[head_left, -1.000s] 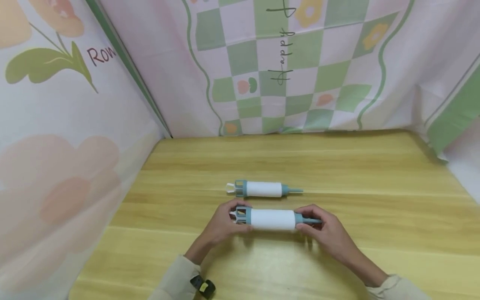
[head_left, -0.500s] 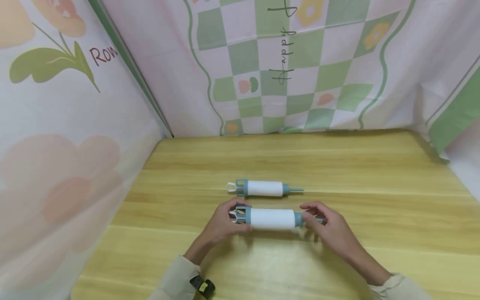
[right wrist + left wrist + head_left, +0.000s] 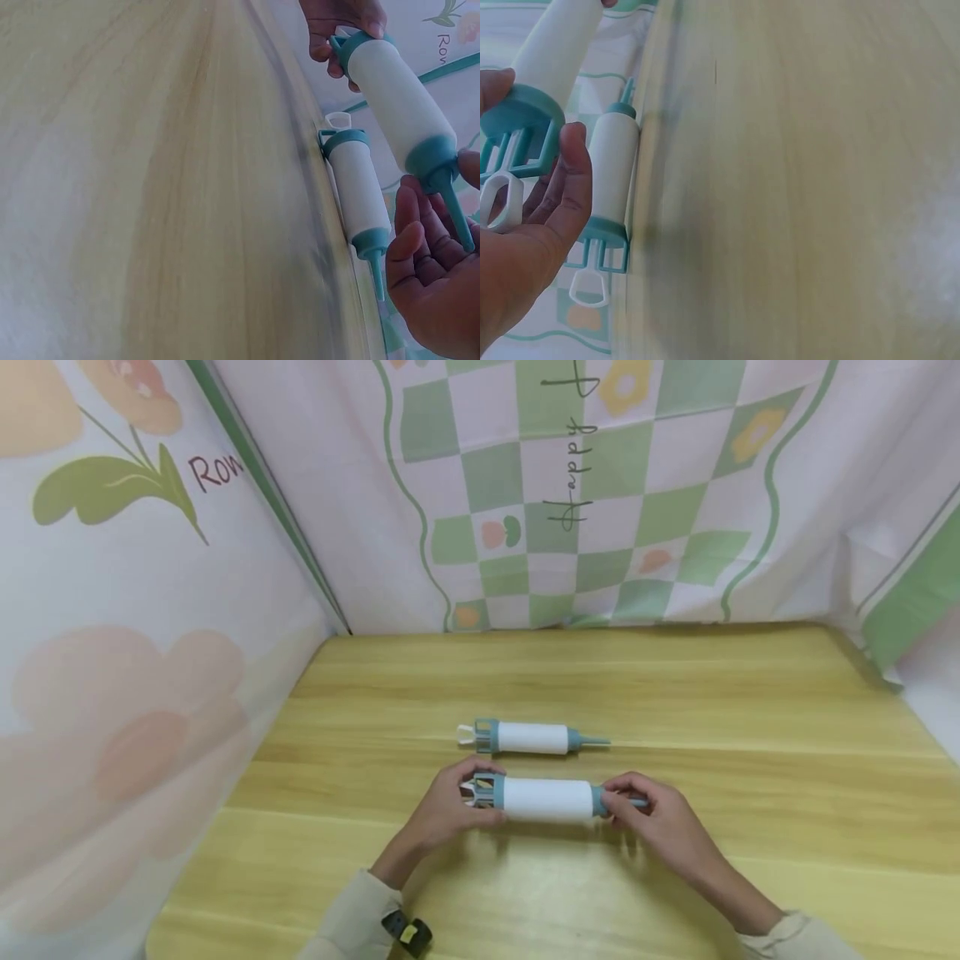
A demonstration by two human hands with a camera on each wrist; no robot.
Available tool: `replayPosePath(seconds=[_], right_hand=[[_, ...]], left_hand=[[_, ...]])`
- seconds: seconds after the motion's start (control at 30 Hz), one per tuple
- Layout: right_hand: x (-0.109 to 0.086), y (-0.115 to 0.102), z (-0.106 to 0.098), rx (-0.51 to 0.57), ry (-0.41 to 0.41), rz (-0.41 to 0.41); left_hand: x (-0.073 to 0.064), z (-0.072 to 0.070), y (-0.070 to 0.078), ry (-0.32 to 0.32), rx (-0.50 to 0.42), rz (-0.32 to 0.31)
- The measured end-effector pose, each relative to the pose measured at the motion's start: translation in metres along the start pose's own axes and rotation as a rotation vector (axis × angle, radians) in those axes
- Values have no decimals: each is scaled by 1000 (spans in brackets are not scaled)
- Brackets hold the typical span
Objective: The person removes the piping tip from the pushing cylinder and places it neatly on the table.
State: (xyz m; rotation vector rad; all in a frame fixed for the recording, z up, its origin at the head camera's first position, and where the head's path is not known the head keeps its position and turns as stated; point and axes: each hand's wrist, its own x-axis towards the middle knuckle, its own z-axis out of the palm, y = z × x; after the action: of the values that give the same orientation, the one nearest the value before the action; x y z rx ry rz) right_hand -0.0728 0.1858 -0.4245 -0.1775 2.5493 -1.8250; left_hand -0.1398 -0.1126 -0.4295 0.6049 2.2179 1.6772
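The nearer tube (image 3: 547,799) is positioned horizontally between the two hands, over the near half of the table (image 3: 337,860), and casts a shadow on it. Its white barrel is exposed along the full length between the grips; contact is confined to the two ends.

Left end: the left hand (image 3: 442,806) grasps the slotted teal collar (image 3: 498,792) — thumb on the near side, fingers on the far side. The white loop (image 3: 513,206) sits over the palm.

Right end: the right hand (image 3: 660,818) pinches the teal tip cap (image 3: 431,159), with the thumb against one side and fingers against the other. The nozzle (image 3: 454,210) projects across the palm.

The farther tube (image 3: 532,737), of matching form, lies on the table just beyond and roughly parallel — nozzle likewise to the right, untouched. Behind the table hangs a checked cloth (image 3: 551,535). A black band (image 3: 407,933) is at the left sleeve (image 3: 352,918).
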Motion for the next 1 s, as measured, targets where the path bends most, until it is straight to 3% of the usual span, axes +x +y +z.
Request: replayPosePath(seconds=[0.63,1.0], right_hand=[[-1,4,-1,-46,1,-63],[3,1,-1,-98,29,30]], left_hand=[[-1,-1,1,3,11,6],[-2,-2,3,-8,-1,3]])
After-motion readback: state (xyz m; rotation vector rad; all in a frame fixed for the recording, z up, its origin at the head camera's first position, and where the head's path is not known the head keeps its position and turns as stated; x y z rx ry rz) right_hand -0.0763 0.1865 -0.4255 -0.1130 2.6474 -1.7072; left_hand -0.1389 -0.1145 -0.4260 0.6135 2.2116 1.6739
